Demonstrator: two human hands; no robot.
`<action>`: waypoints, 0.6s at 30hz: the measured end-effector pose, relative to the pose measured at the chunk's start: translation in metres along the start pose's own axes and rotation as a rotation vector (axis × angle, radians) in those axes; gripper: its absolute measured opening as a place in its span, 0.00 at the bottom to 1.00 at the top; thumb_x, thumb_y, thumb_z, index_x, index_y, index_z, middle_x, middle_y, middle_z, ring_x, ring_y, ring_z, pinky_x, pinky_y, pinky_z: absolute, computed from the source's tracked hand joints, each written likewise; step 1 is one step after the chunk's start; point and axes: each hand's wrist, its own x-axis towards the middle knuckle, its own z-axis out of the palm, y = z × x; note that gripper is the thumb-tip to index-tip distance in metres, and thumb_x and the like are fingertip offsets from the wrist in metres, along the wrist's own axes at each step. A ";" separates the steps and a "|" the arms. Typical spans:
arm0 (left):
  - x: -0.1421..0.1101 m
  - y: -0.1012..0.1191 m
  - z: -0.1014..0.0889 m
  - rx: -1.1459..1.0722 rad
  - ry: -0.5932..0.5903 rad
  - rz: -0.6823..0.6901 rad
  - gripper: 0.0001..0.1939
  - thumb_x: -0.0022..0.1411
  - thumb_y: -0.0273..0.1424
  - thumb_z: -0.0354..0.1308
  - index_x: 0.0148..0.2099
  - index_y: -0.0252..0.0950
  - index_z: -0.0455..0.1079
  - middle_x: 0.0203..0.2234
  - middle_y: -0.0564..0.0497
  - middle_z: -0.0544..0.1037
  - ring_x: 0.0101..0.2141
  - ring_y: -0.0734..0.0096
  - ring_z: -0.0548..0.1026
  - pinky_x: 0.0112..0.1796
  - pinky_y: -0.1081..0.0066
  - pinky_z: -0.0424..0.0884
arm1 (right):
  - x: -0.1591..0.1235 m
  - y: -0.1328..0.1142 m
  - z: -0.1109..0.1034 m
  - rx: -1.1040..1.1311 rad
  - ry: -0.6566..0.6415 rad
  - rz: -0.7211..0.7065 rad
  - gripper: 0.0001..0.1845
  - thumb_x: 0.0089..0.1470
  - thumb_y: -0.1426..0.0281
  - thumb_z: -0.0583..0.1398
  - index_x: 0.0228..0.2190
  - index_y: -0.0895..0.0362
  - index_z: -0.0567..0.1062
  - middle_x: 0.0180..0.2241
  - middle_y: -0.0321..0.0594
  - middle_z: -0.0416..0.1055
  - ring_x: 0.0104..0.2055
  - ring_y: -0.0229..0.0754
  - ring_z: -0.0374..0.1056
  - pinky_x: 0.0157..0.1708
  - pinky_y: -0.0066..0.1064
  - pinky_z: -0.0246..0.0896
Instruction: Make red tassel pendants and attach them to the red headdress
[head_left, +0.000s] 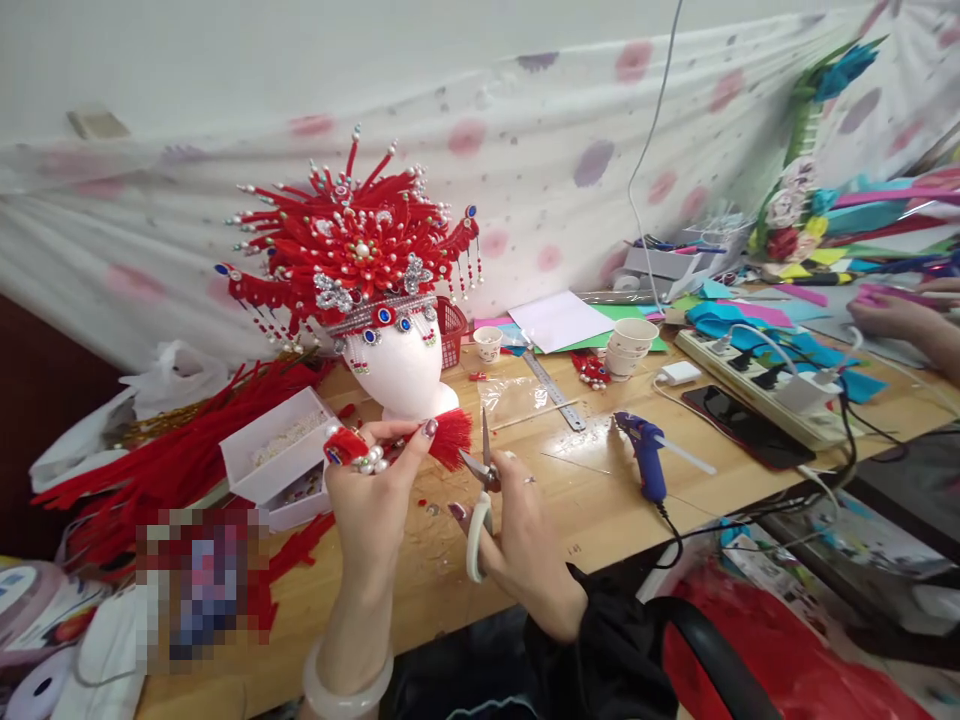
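My left hand (382, 475) is closed on a red tassel (451, 440), pinching it between thumb and fingers. White pearl beads (370, 461) and a red piece with a blue stone hang over the same hand. In my right hand (525, 535) is a pair of scissors (481, 500) with pale handles. Their blades are spread, beside the tassel's fringed end. Behind both hands, a white foam head (401, 370) wears a red headdress (360, 240) trimmed with pearls, blue stones and silver butterflies.
A blue glue gun (643, 455) lies on the table to the right, near a phone (746, 425) and a power strip (772, 390). White boxes of beads (274, 450) stand left. Paper cups (628, 345) and a steel ruler (553, 388) lie behind. Another person's hand (896, 312) is at far right.
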 end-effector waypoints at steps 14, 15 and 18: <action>0.004 -0.010 -0.007 0.047 -0.026 -0.058 0.11 0.48 0.36 0.72 0.31 0.37 0.76 0.23 0.54 0.79 0.26 0.73 0.74 0.30 0.73 0.69 | -0.006 0.017 0.003 0.236 0.037 0.283 0.14 0.63 0.59 0.56 0.45 0.55 0.70 0.27 0.36 0.72 0.26 0.39 0.70 0.28 0.28 0.67; 0.007 -0.011 -0.009 0.051 -0.029 -0.058 0.12 0.48 0.37 0.72 0.32 0.37 0.76 0.24 0.54 0.79 0.27 0.73 0.74 0.32 0.73 0.70 | -0.005 0.020 -0.001 0.202 0.043 0.328 0.16 0.62 0.58 0.57 0.44 0.55 0.71 0.27 0.36 0.73 0.26 0.40 0.70 0.27 0.28 0.66; 0.020 -0.009 -0.015 0.030 -0.146 -0.147 0.18 0.51 0.45 0.69 0.35 0.36 0.76 0.30 0.49 0.82 0.32 0.67 0.78 0.35 0.70 0.73 | 0.001 0.034 -0.021 -0.032 -0.025 0.442 0.19 0.59 0.57 0.59 0.46 0.56 0.73 0.30 0.41 0.77 0.31 0.44 0.74 0.30 0.30 0.65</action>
